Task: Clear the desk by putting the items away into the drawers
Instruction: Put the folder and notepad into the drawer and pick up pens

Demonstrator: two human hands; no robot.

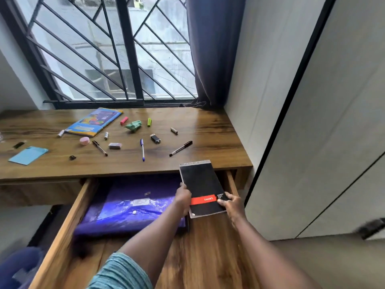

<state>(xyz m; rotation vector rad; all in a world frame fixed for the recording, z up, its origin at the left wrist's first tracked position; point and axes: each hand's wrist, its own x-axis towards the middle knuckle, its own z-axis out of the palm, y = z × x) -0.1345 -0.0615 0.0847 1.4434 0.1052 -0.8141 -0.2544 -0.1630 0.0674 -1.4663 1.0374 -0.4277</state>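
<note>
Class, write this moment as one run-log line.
phase: stowing | left hand: grips black notepad | right hand: grips same | drawer: open, holds purple folder | desk: blue pen and more on top

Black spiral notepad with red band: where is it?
Head view, right side: left hand and right hand hold the notepad over the open wooden drawer, beside the purple folder.

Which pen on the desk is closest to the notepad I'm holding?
The black pen on the right, slanted just beyond the notepad; the blue pen and the other dark pen lie farther left.
</note>
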